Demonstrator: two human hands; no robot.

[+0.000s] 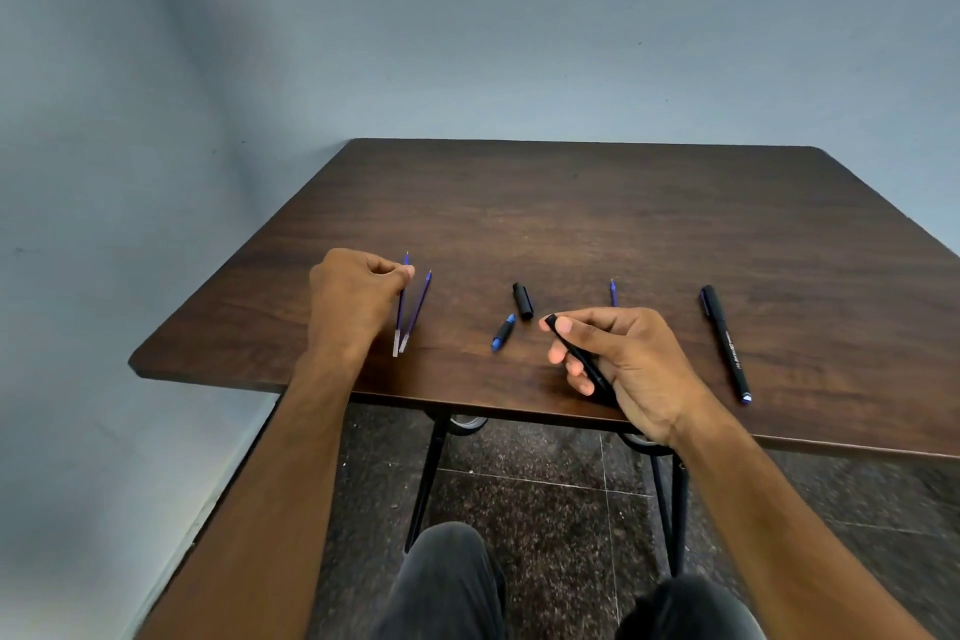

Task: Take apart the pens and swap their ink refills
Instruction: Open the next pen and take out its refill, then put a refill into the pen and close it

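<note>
My left hand [349, 296] pinches a blue ink refill [400, 307] near its upper part, above the left side of the brown table [597, 213]. Just to its right a second blue refill [417, 312] lies on the table. My right hand [621, 364] holds an empty black pen barrel [575, 353] over the table's near edge. A black cap [523, 300] and a blue-and-black tip piece [503, 332] lie between the hands. The tip of a third blue refill [613, 292] shows just beyond my right hand. A whole black pen [725, 343] lies at the right.
The table stands against a grey-blue wall at the back and left. Its black metal legs [427, 478] and a dark tiled floor show below the near edge. My knees [447, 582] are under the table's front.
</note>
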